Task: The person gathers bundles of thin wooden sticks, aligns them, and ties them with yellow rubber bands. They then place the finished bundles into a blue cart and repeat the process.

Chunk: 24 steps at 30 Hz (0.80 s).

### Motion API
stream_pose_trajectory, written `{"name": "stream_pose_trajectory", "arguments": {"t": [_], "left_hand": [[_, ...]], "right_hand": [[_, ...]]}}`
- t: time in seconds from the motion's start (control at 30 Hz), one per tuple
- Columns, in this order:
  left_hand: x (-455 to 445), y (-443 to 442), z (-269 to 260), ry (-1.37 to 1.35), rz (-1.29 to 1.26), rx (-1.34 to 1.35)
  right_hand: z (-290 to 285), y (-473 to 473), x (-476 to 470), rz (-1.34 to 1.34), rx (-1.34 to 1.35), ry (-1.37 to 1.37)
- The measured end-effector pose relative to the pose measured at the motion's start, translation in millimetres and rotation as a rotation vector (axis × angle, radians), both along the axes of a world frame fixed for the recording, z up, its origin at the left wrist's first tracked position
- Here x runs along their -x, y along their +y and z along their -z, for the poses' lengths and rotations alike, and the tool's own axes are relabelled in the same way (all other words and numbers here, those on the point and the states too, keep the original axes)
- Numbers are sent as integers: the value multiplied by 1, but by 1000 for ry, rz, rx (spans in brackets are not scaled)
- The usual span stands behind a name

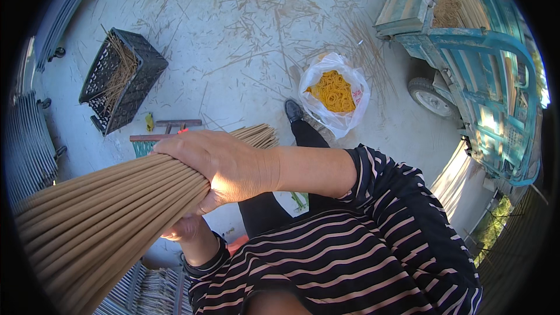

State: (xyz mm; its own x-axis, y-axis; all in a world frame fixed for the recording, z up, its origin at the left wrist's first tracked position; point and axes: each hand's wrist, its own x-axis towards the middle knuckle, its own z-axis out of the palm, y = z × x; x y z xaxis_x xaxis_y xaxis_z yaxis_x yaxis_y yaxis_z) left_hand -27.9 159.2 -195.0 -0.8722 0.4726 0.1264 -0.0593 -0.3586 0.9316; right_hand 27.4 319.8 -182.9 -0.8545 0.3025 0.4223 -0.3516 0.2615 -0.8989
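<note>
A thick bundle of long brown incense sticks slants across the lower left, its near end large and close to the camera. My right hand is clasped over the top of the bundle, thumb on the near side. Beyond that hand the narrower far end of the sticks pokes out. From below, my left hand holds the bundle, its fingers mostly hidden by the sticks. Past my foot stands a white plastic bag, rolled open, full of yellow rubber bands.
A black plastic crate with broken sticks lies tilted at left. Wheeled racks line the left edge. A blue-green cargo cart stands at right. Broken sticks litter the concrete floor. A small green-seated stool is partly behind my hand.
</note>
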Motion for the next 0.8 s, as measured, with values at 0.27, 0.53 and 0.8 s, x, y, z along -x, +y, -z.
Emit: {"name": "stream_pose_trajectory", "arguments": {"t": [0.27, 0.53, 0.8], "left_hand": [[-8, 13, 172, -286, -162, 305], [-48, -36, 327, -370, -196, 398], [-78, -66, 365, -281, -247, 302]], "right_hand": [[188, 4, 7, -115, 177, -369], [345, -41, -18, -268, 242, -541], [379, -64, -30, -435, 108, -459]]}}
